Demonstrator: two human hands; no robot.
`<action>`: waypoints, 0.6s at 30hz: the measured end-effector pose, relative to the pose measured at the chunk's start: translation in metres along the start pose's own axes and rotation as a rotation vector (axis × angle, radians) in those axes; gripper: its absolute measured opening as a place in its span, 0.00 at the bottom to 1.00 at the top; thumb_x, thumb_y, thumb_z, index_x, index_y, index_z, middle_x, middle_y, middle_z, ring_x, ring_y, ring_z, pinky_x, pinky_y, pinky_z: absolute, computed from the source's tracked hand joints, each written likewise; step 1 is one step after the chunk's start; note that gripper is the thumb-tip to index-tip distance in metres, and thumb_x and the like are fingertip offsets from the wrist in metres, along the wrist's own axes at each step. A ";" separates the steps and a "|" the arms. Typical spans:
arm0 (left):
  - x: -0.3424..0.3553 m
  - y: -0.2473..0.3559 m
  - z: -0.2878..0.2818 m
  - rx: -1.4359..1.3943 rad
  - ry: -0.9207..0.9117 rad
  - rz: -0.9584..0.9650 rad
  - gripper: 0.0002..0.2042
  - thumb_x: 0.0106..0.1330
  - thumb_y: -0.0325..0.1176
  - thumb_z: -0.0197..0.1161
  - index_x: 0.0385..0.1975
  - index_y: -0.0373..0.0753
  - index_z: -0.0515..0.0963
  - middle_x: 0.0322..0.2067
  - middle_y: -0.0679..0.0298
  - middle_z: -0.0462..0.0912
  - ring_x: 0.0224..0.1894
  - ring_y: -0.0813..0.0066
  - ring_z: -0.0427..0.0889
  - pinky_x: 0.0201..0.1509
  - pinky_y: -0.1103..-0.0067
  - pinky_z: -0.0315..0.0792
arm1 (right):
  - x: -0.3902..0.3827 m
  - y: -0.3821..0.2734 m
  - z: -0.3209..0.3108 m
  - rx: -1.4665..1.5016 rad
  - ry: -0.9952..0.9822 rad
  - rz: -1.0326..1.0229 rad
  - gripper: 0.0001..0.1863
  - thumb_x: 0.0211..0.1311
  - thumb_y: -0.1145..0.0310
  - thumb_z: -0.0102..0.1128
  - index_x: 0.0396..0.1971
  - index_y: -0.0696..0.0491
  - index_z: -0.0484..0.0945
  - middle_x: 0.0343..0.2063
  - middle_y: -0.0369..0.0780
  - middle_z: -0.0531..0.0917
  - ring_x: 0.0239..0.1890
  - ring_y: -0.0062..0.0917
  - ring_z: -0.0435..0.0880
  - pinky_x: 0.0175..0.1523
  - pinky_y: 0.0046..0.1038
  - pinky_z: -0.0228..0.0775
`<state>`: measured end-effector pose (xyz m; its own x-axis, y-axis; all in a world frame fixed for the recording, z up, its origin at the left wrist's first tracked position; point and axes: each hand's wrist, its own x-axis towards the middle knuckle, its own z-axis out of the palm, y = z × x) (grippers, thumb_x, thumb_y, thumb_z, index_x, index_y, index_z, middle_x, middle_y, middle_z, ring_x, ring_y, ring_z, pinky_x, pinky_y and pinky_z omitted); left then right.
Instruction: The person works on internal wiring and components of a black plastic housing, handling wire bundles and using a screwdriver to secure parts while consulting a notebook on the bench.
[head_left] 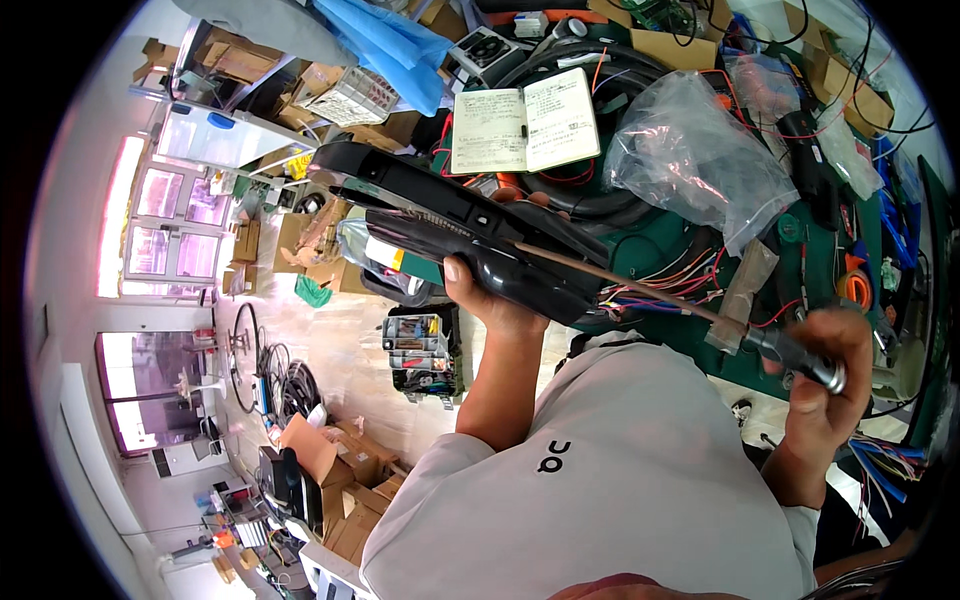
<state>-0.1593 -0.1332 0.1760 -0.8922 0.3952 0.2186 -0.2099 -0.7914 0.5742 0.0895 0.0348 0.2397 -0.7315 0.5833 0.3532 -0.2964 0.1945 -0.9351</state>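
My left hand [502, 312] grips a long, glossy black plastic housing [440, 240] from beneath, thumb on its near side and fingertips showing over the far side. A lengthwise gap splits the housing into two shell parts, and colored wires [655, 297] show by its right end. A screwdriver [640, 287] with a long shaft reaches across to the housing, its tip at the gap. Whether the tip sits in a screw I cannot make out. Closed around the dark handle at the right is my right hand [838, 365], partly blurred.
Behind the housing, an open notebook [560, 120] lies on the cluttered green bench. Clear plastic bags [690, 150], thick black cable [625, 215] and cardboard boxes [675, 52] crowd it. A toolbox [418, 345] stands on the floor at left; more cartons [355, 515] are piled lower left.
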 end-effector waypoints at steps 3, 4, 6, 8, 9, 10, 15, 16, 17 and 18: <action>-0.001 0.001 0.005 -0.149 -0.104 0.010 0.37 0.56 0.61 0.60 0.60 0.41 0.66 0.55 0.58 0.74 0.57 0.53 0.74 0.61 0.58 0.71 | -0.001 -0.003 -0.006 0.044 0.036 0.029 0.29 0.52 0.63 0.72 0.46 0.62 0.66 0.38 0.45 0.77 0.36 0.20 0.80 0.39 0.16 0.70; -0.001 0.002 0.007 -0.156 -0.095 0.012 0.37 0.56 0.60 0.60 0.60 0.41 0.66 0.55 0.58 0.74 0.57 0.53 0.74 0.61 0.57 0.71 | 0.002 -0.007 0.001 0.002 0.099 0.005 0.30 0.51 0.61 0.73 0.46 0.62 0.66 0.36 0.44 0.77 0.35 0.20 0.81 0.39 0.16 0.70; -0.002 0.002 0.009 -0.158 -0.096 0.019 0.37 0.56 0.60 0.60 0.60 0.42 0.66 0.55 0.59 0.74 0.57 0.53 0.74 0.61 0.57 0.71 | 0.011 -0.013 0.024 -0.023 0.231 -0.053 0.33 0.49 0.58 0.75 0.46 0.61 0.66 0.33 0.43 0.77 0.31 0.19 0.79 0.38 0.16 0.70; -0.002 0.004 0.010 -0.148 -0.105 0.032 0.36 0.57 0.60 0.59 0.60 0.42 0.66 0.55 0.59 0.74 0.58 0.52 0.73 0.61 0.57 0.71 | 0.009 -0.012 0.015 0.027 0.106 -0.026 0.29 0.51 0.61 0.73 0.45 0.60 0.66 0.34 0.45 0.77 0.31 0.19 0.77 0.38 0.17 0.70; -0.002 0.004 0.010 -0.152 -0.113 0.037 0.36 0.57 0.60 0.59 0.60 0.42 0.66 0.55 0.59 0.74 0.58 0.52 0.73 0.61 0.57 0.71 | 0.007 -0.011 0.008 0.049 0.042 -0.012 0.27 0.52 0.63 0.71 0.45 0.59 0.66 0.34 0.45 0.76 0.31 0.19 0.76 0.38 0.17 0.70; -0.002 0.004 0.009 -0.156 -0.121 0.041 0.36 0.57 0.60 0.59 0.60 0.42 0.66 0.55 0.59 0.74 0.58 0.52 0.73 0.60 0.57 0.71 | 0.003 -0.008 0.001 0.065 0.020 0.007 0.26 0.53 0.64 0.70 0.45 0.59 0.66 0.34 0.46 0.76 0.31 0.19 0.76 0.37 0.17 0.69; -0.004 0.001 0.015 -0.161 -0.100 0.029 0.36 0.57 0.60 0.59 0.60 0.42 0.66 0.54 0.59 0.75 0.58 0.53 0.73 0.59 0.56 0.72 | 0.009 -0.012 0.005 -0.071 0.113 -0.053 0.23 0.55 0.62 0.68 0.41 0.57 0.66 0.34 0.47 0.76 0.29 0.18 0.71 0.36 0.16 0.62; -0.004 0.000 0.016 -0.154 -0.086 0.028 0.36 0.57 0.60 0.59 0.60 0.42 0.66 0.54 0.59 0.75 0.58 0.54 0.74 0.59 0.56 0.72 | 0.008 -0.011 0.003 -0.093 0.121 -0.070 0.23 0.55 0.61 0.68 0.40 0.57 0.66 0.34 0.47 0.76 0.29 0.18 0.70 0.36 0.16 0.61; -0.004 0.000 0.016 -0.149 -0.071 0.029 0.35 0.57 0.60 0.59 0.60 0.42 0.66 0.54 0.59 0.75 0.58 0.54 0.74 0.59 0.56 0.73 | 0.007 -0.009 0.000 -0.116 0.127 -0.087 0.23 0.55 0.61 0.68 0.40 0.57 0.66 0.34 0.47 0.76 0.28 0.17 0.69 0.36 0.16 0.60; -0.004 0.000 0.016 -0.150 -0.065 0.032 0.35 0.57 0.61 0.59 0.59 0.42 0.66 0.54 0.59 0.75 0.57 0.54 0.74 0.58 0.56 0.73 | 0.005 -0.008 -0.002 -0.139 0.134 -0.105 0.23 0.55 0.60 0.68 0.40 0.56 0.66 0.34 0.47 0.76 0.28 0.17 0.68 0.36 0.16 0.58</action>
<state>-0.1493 -0.1268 0.1878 -0.8725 0.3946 0.2882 -0.2437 -0.8627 0.4432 0.0893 0.0379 0.2492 -0.6100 0.6521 0.4501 -0.2721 0.3612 -0.8919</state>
